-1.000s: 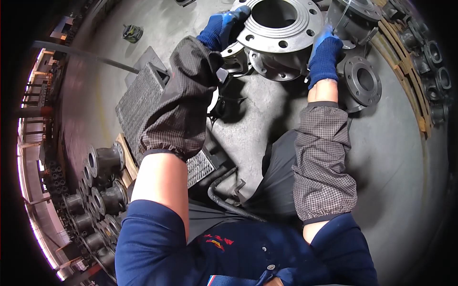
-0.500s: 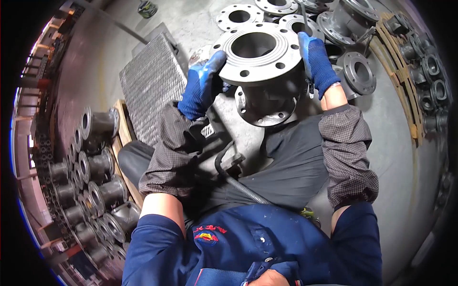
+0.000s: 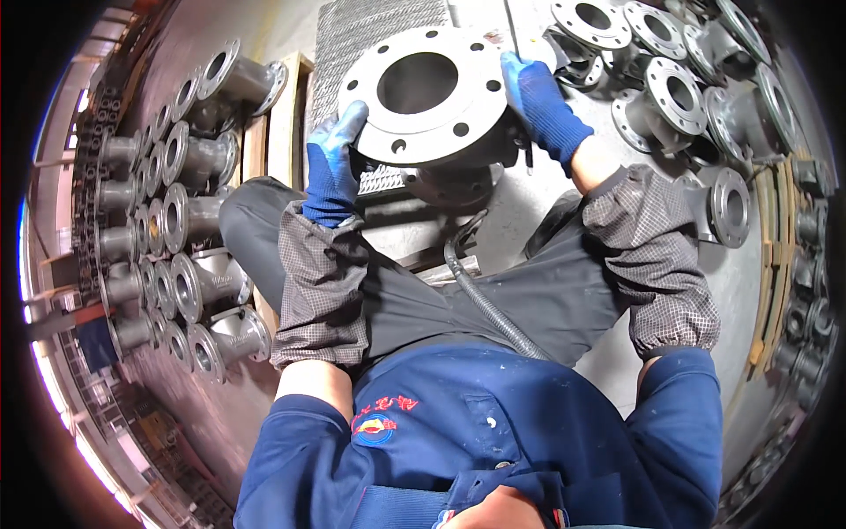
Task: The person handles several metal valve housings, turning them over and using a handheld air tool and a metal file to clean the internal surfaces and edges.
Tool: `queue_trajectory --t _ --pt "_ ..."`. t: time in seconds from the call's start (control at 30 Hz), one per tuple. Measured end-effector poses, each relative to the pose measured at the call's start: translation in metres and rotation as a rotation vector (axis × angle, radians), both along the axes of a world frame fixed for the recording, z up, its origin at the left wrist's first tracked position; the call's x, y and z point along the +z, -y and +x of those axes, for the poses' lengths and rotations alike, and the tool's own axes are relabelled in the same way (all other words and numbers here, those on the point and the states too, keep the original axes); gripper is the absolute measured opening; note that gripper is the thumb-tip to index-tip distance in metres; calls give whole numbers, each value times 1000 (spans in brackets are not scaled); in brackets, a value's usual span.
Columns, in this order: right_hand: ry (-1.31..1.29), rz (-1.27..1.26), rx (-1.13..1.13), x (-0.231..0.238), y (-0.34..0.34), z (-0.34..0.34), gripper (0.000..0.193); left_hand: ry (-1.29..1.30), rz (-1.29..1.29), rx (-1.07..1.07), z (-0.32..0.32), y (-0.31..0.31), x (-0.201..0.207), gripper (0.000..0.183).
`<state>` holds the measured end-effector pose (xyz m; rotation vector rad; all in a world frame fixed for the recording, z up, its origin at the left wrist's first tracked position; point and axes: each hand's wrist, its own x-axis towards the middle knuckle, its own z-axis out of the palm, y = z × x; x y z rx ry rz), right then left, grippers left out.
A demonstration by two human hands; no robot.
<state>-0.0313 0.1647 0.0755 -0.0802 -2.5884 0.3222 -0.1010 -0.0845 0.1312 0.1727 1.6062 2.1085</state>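
Between my gloved hands is a grey metal flanged pipe fitting, its wide round flange tilted up, with bolt holes around a large bore. My left hand is closed on the flange's left edge, thumb on top. At the right edge, my right hand is closed against the fitting. A thin metal rod sticks up from that hand, and its dark lower part shows beneath. The fitting's lower flange is in shadow above the floor, in front of my spread knees. Fingers under the flange are hidden.
A ridged metal plate lies behind the fitting. Flanged pipes stand in a cluster at the right, and more are stacked on a wooden pallet at the left. A ribbed hose crosses my lap. Another pallet edges the far right.
My view has turned left. The fitting has moved left, away from the pipe cluster and towards the ridged plate, with both hands still on it.
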Motion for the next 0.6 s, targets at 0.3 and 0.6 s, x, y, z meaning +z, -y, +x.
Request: queue_trajectory --t 0.3,0.6 --pt "167 -543 216 2 52 -75 20 -1084 -521 113 -70 100 -67 35" --pt "179 -1548 182 41 24 -57 42 299 -727 -629 -48 124 -144 33"
